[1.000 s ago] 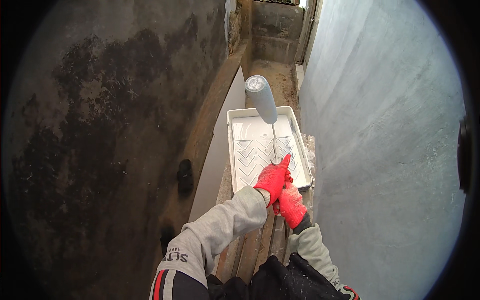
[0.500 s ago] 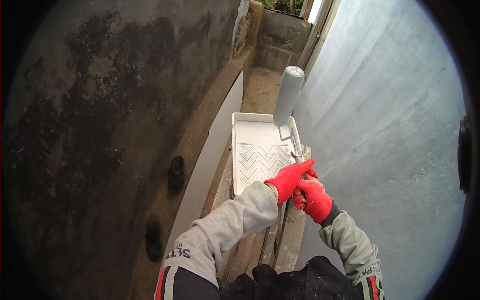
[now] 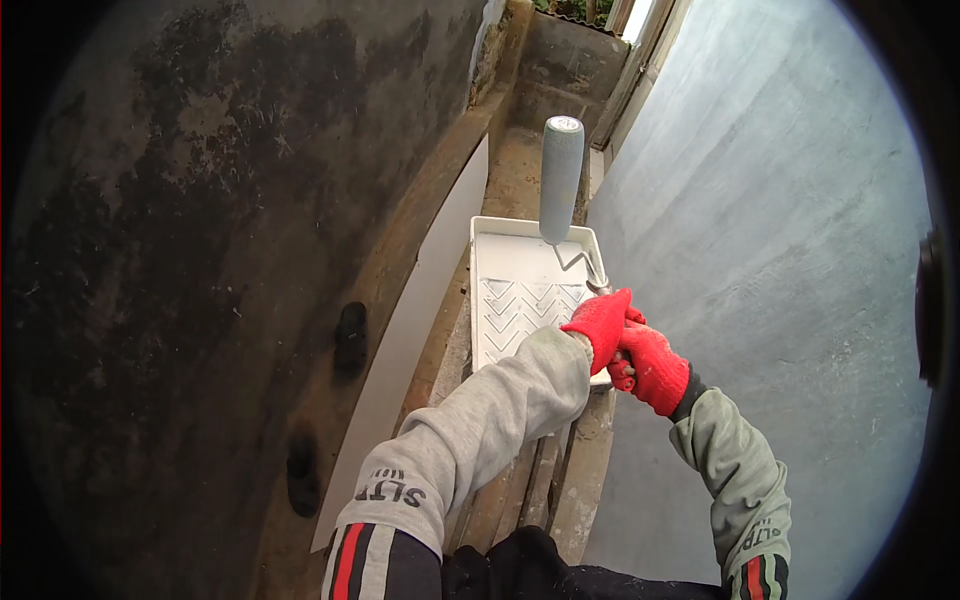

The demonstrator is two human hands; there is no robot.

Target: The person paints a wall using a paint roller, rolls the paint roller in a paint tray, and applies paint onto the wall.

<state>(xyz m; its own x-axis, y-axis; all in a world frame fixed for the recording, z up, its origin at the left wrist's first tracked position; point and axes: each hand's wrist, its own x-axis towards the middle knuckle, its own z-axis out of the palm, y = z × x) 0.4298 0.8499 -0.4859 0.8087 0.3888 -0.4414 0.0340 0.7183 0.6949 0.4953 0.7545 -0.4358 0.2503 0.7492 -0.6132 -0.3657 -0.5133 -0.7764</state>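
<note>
Both my hands, in red gloves, grip a paint roller [image 3: 562, 185] by its handle. My left hand [image 3: 600, 328] is closed farther up the handle, just below the wire frame. Right behind it, my right hand [image 3: 655, 372] is wrapped round the handle's lower part, fingertips showing bare. The roller's grey-blue sleeve stands tilted up above the far end of a white paint tray [image 3: 478, 300]. White paint covers the tray's deep end, and its ridged slope shows zigzag lines. My left forearm passes over the tray's near part and hides some of it.
The tray rests on a bench of wooden planks [image 3: 590, 470]. A pale grey painted wall [image 3: 760, 260] rises close on my right. To the left lean a long white board [image 3: 410, 310] and a dark stained wall [image 3: 200, 250]. Two dark slippers [image 3: 350, 340] lie beside the board.
Both hands have moved forward and to the right with the roller handle. The roller's sleeve has swung slightly left and stands more upright.
</note>
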